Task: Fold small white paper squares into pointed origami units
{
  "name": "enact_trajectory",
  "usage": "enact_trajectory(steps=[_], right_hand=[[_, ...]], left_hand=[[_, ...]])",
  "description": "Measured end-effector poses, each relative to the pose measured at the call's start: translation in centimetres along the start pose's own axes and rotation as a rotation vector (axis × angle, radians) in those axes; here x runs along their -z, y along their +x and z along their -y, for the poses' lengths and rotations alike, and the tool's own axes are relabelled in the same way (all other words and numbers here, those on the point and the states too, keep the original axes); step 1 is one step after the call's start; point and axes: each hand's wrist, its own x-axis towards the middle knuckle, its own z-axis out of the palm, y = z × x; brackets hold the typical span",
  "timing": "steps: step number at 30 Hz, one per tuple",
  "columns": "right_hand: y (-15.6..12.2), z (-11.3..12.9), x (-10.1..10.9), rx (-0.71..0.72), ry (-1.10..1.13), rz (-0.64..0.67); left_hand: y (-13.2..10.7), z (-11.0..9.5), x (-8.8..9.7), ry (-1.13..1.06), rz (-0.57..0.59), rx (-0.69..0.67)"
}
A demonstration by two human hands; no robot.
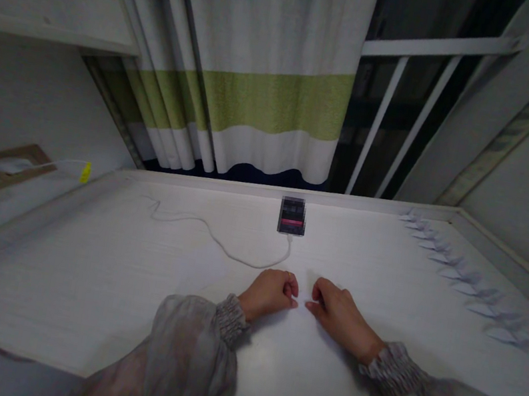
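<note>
My left hand (274,292) and my right hand (339,315) face each other just above the white desk, thumbs and fingers pinched. Between the fingertips is a small piece of white paper (301,303), with one hand at either side of it. It blends into the desk, so its folds and exact outline are hard to make out. To the right, a row of several folded white paper shapes (479,308), pointed like paper cranes, runs along the desk toward the back edge.
A phone (292,216) with a blurred screen lies near the back edge, its white cable (221,245) trailing left. On the left wall a power strip (0,171) holds plugs. Behind the white desk (78,282) hang a striped curtain (276,98) and white window bars (384,117).
</note>
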Motion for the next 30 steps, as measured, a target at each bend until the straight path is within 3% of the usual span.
enact_trajectory(steps=[18,24,30], right_hand=[[0.3,-0.3,0.0,0.022,0.109,0.021],[1.1,-0.4,0.3,-0.056,0.176,0.077],[1.0,-0.4,0.8,-0.028,0.201,0.088]], left_hand=[[0.1,-1.3,-0.3,0.198,-0.052,0.009],[-0.1,-1.2,-0.4,0.184,-0.073,0.005],[-0.3,-0.9,-0.4,0.095,-0.063,-0.005]])
